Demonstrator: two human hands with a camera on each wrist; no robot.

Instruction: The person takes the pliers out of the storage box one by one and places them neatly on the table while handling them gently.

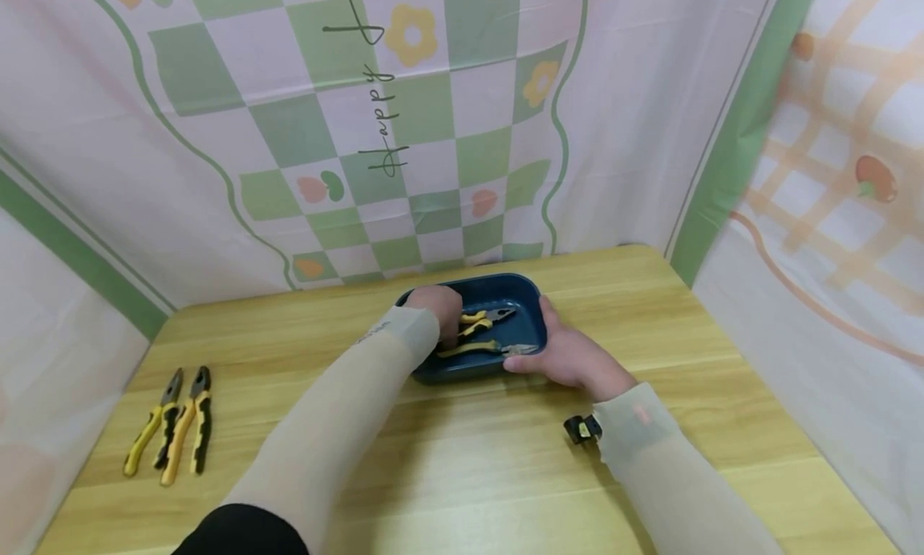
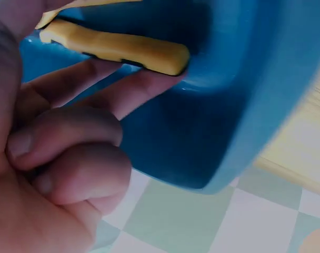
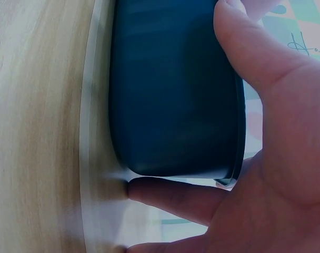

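A dark blue container (image 1: 530, 362) stands near the table's back edge, with yellow-handled pliers (image 1: 480, 347) lying inside. My left hand (image 1: 437, 308) reaches into its left part. In the left wrist view two fingers of my left hand (image 2: 70, 142) lie against a yellow handle (image 2: 118, 48), the thumb is at the upper left and the other fingers are curled. The pliers' far ends are hidden there. My right hand (image 1: 570, 353) holds the container's right front corner; in the right wrist view the thumb of my right hand (image 3: 297, 132) lies along the container's wall (image 3: 176, 95).
Two pairs of yellow and black pliers (image 1: 150, 435) (image 1: 189, 427) lie side by side on the left of the wooden table (image 1: 476, 475). A patterned curtain (image 1: 462, 138) hangs behind the table. A small black device (image 1: 581, 429) is at my right wrist.
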